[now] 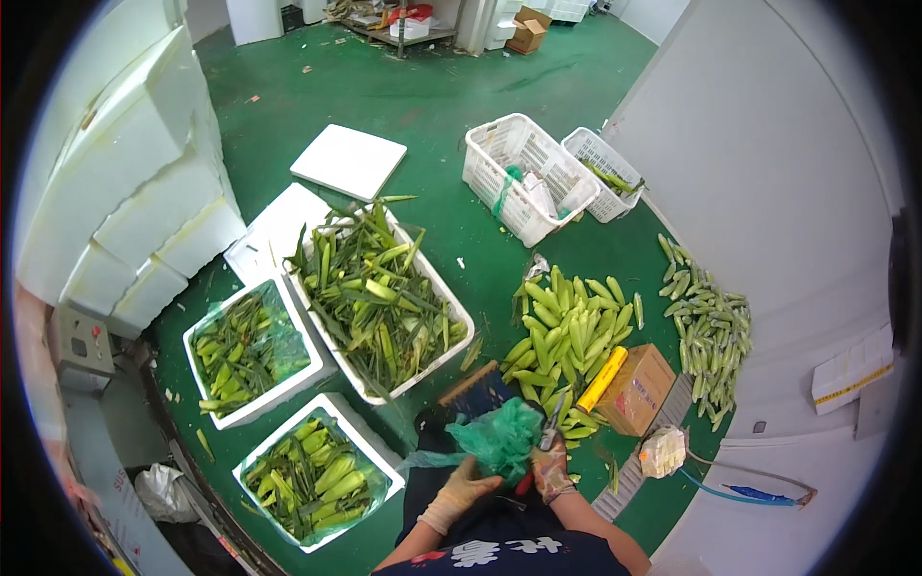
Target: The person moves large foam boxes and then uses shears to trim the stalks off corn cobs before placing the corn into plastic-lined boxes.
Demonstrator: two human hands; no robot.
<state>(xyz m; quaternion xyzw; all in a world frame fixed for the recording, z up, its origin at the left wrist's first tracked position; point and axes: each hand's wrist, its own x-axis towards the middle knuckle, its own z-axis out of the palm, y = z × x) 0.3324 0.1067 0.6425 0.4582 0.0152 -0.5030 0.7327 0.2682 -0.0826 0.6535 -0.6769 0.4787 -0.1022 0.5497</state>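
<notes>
At lower centre, the crumpled translucent-green plastic film [504, 429] looks light, slippery, best bunched; our gloved right hand [551, 470] clasps a metal tool [548, 439], our gloved left hand [459, 493], hold unclear.

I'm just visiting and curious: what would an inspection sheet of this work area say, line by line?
Surface: green floor, dotted with small scraps.
Job's things: green plastic bag; pile of corn beyond the right hand.
Clutter: leafy husks heaped in a white foam box; flat white lid on the floor.
Hands: both gloved; left hand by the bag, right hand around a metal tool, kind unclear.
Cables: cords by the right-hand wall.
Surroundings: white foam stack at left; white crate ahead.
</notes>
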